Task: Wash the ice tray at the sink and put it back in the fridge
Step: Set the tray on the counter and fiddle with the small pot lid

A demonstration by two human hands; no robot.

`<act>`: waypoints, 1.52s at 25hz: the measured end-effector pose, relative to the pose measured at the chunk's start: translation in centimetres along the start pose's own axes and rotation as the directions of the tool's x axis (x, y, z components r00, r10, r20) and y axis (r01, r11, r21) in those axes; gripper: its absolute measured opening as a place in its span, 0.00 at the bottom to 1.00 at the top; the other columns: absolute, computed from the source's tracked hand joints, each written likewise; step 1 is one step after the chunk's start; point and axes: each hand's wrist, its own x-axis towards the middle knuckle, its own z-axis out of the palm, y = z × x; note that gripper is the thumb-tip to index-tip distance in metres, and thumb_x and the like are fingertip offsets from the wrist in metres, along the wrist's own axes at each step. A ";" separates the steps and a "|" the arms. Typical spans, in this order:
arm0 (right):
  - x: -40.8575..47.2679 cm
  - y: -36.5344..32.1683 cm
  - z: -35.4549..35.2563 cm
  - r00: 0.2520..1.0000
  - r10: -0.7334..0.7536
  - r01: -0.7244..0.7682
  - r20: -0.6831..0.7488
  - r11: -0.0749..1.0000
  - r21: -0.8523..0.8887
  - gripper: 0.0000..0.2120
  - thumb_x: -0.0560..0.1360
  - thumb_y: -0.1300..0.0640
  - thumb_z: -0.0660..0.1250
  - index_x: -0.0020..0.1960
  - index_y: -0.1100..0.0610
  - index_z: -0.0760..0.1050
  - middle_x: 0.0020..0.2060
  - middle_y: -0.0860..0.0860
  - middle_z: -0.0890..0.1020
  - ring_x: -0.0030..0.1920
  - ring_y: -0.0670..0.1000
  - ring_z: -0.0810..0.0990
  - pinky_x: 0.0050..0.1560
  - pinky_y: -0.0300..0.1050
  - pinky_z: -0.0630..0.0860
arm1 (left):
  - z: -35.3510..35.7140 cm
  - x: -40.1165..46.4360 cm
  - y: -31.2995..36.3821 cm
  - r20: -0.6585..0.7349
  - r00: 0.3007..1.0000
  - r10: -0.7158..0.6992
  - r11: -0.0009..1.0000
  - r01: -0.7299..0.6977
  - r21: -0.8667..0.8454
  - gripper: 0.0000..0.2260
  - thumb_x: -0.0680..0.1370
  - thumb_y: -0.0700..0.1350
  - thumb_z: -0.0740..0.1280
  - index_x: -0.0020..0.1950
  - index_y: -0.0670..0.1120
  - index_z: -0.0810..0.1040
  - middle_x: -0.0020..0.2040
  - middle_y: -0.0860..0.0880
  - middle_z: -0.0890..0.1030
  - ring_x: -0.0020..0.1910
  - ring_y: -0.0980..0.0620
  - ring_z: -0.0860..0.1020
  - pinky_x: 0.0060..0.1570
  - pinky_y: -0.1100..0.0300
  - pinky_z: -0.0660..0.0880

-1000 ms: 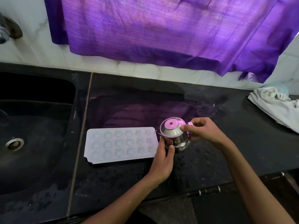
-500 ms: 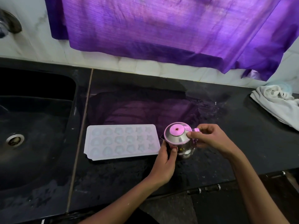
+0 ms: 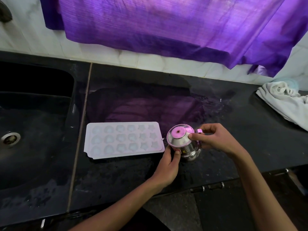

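A white ice tray point(image 3: 124, 139) with heart and star shaped cells lies flat on the black counter point(image 3: 225, 130), just right of the sink point(image 3: 33, 130). Right beside the tray's right end stands a small steel jug point(image 3: 183, 141) with a domed lid. My left hand point(image 3: 168, 162) grips the jug's body from the front. My right hand point(image 3: 215, 140) holds the lid's right edge with thumb and fingers, next to the jug's handle.
The black sink has a steel drain point(image 3: 10, 139) at the left. A crumpled white cloth point(image 3: 286, 102) lies at the counter's far right. A purple curtain point(image 3: 183, 27) hangs over the tiled wall behind. The counter surface is wet.
The lid has come down from a tilt and now sits level on the jug. Both hands stay on the jug; the tray has not moved.
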 end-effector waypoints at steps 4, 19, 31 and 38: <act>0.0 -0.1 -0.1 1.000 0.004 -0.004 -0.004 1.000 0.006 0.21 0.63 0.50 0.77 0.41 0.68 0.77 0.34 0.58 0.81 0.38 0.51 0.80 0.45 0.48 0.81 | 0.1 -0.1 0.3 0.005 1.000 -0.014 1.000 0.014 -0.011 0.19 0.82 0.48 0.54 0.73 0.53 0.58 0.67 0.60 0.66 0.67 0.62 0.63 0.66 0.65 0.59; 0.0 -0.5 -0.3 0.999 -0.036 0.036 0.004 0.998 -0.042 0.18 0.66 0.52 0.76 0.41 0.67 0.78 0.33 0.56 0.82 0.35 0.48 0.80 0.35 0.38 0.77 | 0.0 -0.4 0.9 0.008 1.000 -0.020 1.000 0.021 -0.017 0.19 0.82 0.48 0.54 0.73 0.52 0.58 0.67 0.59 0.66 0.67 0.61 0.63 0.67 0.64 0.59; -0.5 -0.4 -0.3 0.999 -0.027 0.030 -0.021 0.988 0.151 0.09 0.69 0.59 0.74 0.38 0.63 0.76 0.28 0.52 0.77 0.29 0.44 0.76 0.34 0.37 0.78 | 0.1 -0.3 1.2 -0.078 0.991 0.111 0.993 -0.107 0.051 0.20 0.81 0.45 0.56 0.74 0.49 0.59 0.69 0.57 0.67 0.68 0.63 0.64 0.63 0.73 0.61; 0.6 -2.2 -0.4 0.997 -0.071 0.077 -0.036 0.980 0.184 0.09 0.69 0.58 0.74 0.33 0.58 0.76 0.32 0.55 0.79 0.33 0.47 0.78 0.45 0.49 0.81 | -0.8 0.0 2.8 -0.166 0.968 0.186 0.980 -0.169 0.109 0.22 0.81 0.44 0.56 0.75 0.48 0.57 0.70 0.57 0.65 0.65 0.67 0.64 0.54 0.85 0.59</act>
